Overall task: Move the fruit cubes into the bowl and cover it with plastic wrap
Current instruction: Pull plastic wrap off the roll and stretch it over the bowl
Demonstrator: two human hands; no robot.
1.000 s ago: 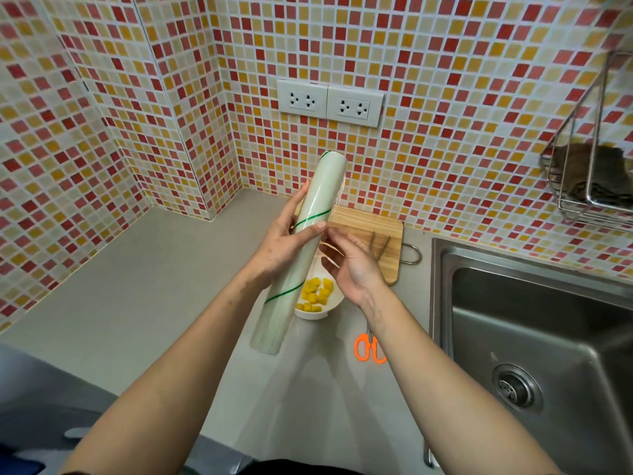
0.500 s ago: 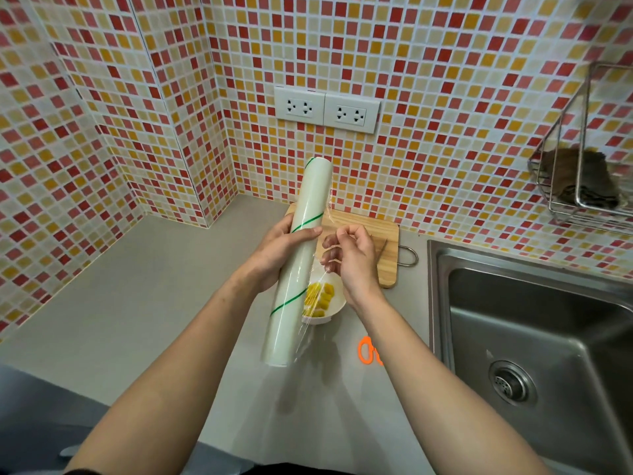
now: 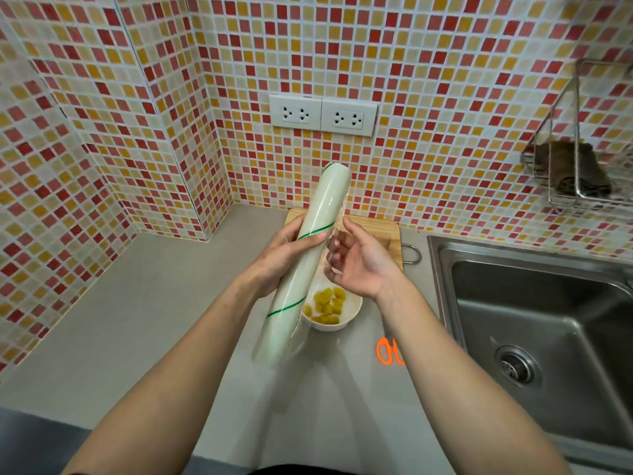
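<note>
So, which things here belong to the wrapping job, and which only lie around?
Part of the job:
- plastic wrap roll, gripped by the left hand
- right hand, at the loose film
- white bowl
- fruit cubes inside it

Just lying about:
- cutting board
- orange scissors
- sink
- wire rack

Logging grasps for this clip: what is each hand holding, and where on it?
Left hand grips the plastic wrap roll around its middle. Right hand touches the loose film edge beside the roll; a pinch cannot be told.

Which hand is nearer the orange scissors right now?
Right. The right hand is raised beyond the scissors, its forearm passing beside them; the left hand grips the wrap roll farther left.
</note>
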